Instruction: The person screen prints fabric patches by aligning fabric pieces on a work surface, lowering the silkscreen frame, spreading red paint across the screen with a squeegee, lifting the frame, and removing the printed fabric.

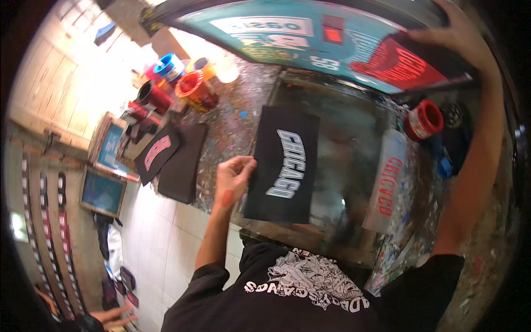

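Two bare hands are at work over a paint-spattered printing table (243, 119). The left hand (232, 180) pinches the left edge of a black fabric panel (283, 166) between thumb and curled fingers; a red smear marks the back of the hand. The panel lies flat on the table's dark glassy plate (348, 160), long side running away from the person, with arched white block lettering down its middle. The right hand (459, 36) reaches far up and to the right, fingers spread and pressed flat on the raised screen frame (310, 39), whose teal mesh carries pale label shapes and a red patch with lettering near the hand.

Just right of the plate lies a clear film strip (387, 182) bearing red letters, and above it stands a red ink tub (423, 120) with a white band. Left of the panel rests a stack of plain black fabric pieces (185, 160), and beside that another black piece (157, 152) printed with pink lettering. Beyond them cluster open ink pots (182, 83) in red, orange, blue and yellow. Smaller teal screens (108, 166) lean by the white tiled floor at far left, near long dark strips printed in red. Another person's hand (113, 316) shows at the lower left corner.
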The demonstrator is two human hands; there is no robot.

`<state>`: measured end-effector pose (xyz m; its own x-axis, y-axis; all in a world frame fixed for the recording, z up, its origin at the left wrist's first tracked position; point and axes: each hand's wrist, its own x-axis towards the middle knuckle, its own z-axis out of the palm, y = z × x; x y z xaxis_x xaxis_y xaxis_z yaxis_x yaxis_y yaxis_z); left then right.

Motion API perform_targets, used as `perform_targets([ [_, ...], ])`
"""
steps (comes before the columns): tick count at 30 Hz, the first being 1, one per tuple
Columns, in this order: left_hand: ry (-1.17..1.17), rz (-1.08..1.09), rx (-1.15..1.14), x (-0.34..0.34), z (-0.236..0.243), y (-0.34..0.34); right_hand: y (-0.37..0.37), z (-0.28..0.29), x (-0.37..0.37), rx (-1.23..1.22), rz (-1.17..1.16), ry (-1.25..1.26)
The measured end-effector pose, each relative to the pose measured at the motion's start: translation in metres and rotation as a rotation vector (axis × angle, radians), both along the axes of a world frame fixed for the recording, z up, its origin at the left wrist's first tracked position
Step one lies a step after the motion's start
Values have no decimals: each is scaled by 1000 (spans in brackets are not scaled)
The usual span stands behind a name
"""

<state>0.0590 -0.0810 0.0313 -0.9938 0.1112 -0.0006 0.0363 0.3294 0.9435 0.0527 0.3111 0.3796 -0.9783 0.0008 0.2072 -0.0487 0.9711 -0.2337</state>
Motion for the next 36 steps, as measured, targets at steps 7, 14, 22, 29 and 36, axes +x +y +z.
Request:
perform_targets([
  [7,-313,-222,149,7,-93,90,36,-20,-10,102,32,211],
  [14,-228,-321,13,12,-90,146,15,-3,2,73,-122,-37],
  [22,-29,-332,-230,18,-69,146,30,-6,-6,67,-79,-70],
  [29,700,-885,-254,60,-30,208,9,5,8,-49,-18,-70],
  [36,916,-1036,-312,72,-56,220,32,-7,-18,54,62,52],
])
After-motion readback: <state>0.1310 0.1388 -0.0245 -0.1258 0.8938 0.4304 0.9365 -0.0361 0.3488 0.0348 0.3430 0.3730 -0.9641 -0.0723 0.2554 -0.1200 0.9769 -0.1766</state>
